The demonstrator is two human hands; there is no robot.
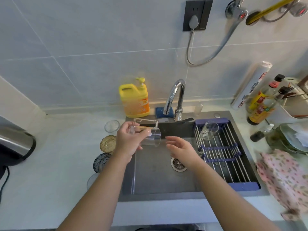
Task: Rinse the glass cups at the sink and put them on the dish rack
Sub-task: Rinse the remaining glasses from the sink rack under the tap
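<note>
Left hand grips 1 glass cup on its side over the sink. Right hand has loose fingers and holds nothing, just beside the cup's mouth. 1 rack cup sits tilted at the far end of the dish rack. 3 on the table: clear cup, amber cup, dark blue cup.

Pale grey tiled kitchen wall
A black socket holds 1 plug above the white countertop.

1. Yellow detergent jug stands far centre, against the wall.
2. Blue sponge sits just right of it.
3. Steel kettle is at the left edge.
4. Pink floral cloth lies near right.
</note>
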